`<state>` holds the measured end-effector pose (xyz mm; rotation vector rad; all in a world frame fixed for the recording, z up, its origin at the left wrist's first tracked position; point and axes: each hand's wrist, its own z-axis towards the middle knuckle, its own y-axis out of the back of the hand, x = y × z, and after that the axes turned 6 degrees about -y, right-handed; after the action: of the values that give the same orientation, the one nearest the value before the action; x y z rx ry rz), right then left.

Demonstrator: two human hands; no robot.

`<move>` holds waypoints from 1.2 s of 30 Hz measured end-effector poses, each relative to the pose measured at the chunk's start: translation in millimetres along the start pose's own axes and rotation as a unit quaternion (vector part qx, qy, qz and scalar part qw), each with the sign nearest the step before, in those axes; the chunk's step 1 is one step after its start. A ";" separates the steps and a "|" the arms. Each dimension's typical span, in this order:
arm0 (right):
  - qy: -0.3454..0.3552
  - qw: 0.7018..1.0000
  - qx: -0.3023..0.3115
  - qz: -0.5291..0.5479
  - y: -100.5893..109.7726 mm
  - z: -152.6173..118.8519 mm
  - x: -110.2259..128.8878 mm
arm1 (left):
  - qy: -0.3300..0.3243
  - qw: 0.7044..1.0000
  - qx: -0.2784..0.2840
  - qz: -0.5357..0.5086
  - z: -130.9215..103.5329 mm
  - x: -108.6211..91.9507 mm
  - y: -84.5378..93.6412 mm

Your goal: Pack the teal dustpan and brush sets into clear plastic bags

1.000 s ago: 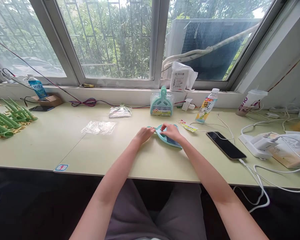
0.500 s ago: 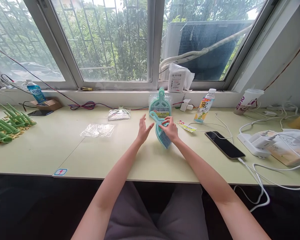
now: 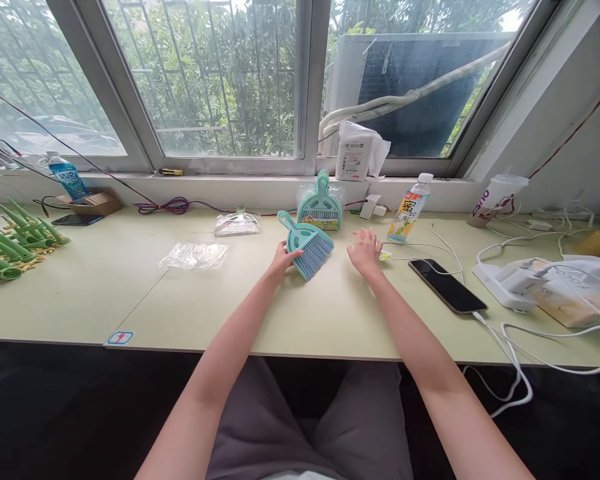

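A mint-green mini dustpan with its brush (image 3: 314, 257) is tilted above the table, bristles toward the lower right. My left hand (image 3: 281, 259) grips its lower left edge, thumb across the front. My right hand (image 3: 365, 252) is apart from it, fingers stretched out over a printed card label (image 3: 386, 256). Most of that label is hidden under the hand, and I cannot tell whether the fingers touch it. Behind them, another green dustpan and brush set (image 3: 322, 207) in clear plastic leans against the wall.
On the left lie a crumpled clear plastic bag (image 3: 194, 256), a wrapped packet (image 3: 237, 224) and green plastic pieces (image 3: 15, 243). To the right are a drink bottle (image 3: 409, 208), a phone (image 3: 447, 285), a power strip (image 3: 505, 288) with white cables, and a cup (image 3: 497, 200).
The dustpan and brush passed from my right hand to my left, moving left and turning its face toward me. My right hand moved right, over the label.
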<state>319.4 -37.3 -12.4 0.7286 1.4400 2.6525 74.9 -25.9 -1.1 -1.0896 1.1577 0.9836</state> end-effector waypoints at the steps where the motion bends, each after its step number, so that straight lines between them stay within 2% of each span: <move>1: -0.017 0.999 0.007 -0.048 -2.6 2.1 -9.3 | 0.002 1.000 -0.020 -0.006 2.4 0.0 3.6; 4: -0.065 0.990 0.058 -0.108 -10.3 5.7 -30.6 | 0.010 0.998 -0.064 -0.028 10.1 1.9 13.6; 7: -0.048 0.989 0.089 -0.106 -14.1 6.0 -37.3 | 0.031 0.994 -0.087 -0.050 17.2 4.8 22.2; 11: -0.016 0.998 0.030 -0.052 -11.2 4.7 -28.5 | 0.043 0.991 -0.107 -0.063 22.1 7.6 28.4; 13: -0.043 0.999 -0.014 0.008 -5.8 4.9 -20.4 | 0.050 0.991 -0.106 -0.066 22.8 8.6 28.5; 16: -0.081 0.987 -0.045 0.130 5.7 3.7 -3.7 | 0.082 0.990 -0.090 -0.068 22.9 10.2 26.4; 18: -0.030 0.977 -0.061 0.203 13.1 -1.4 11.5 | 0.102 0.990 -0.069 -0.070 22.4 11.2 24.6; 20: 0.066 0.965 -0.058 0.246 18.5 -11.2 29.3 | 0.109 0.990 -0.043 -0.075 21.0 11.6 23.1; 22: 0.153 0.947 -0.015 0.281 21.8 -24.0 47.3 | 0.104 0.991 -0.013 -0.087 18.7 10.6 21.7; 24: 0.208 0.930 0.035 0.301 24.1 -36.7 62.4 | 0.096 0.989 0.028 -0.109 15.7 8.0 19.8; 26: 0.252 0.924 0.078 0.276 25.9 -46.4 71.8 | 0.079 0.984 0.074 -0.138 12.6 3.9 17.0; 30: 0.336 0.915 0.125 0.188 25.8 -51.4 72.6 | 0.038 0.974 0.129 -0.183 7.4 -4.9 13.2; 36: 0.364 0.911 0.133 0.142 16.7 -43.0 62.0 | 0.027 0.983 0.100 -0.153 6.3 -6.7 21.5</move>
<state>249.4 -65.1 5.0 -0.1137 2.0098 3.1767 54.3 -15.6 3.1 -1.0973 1.0680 0.5894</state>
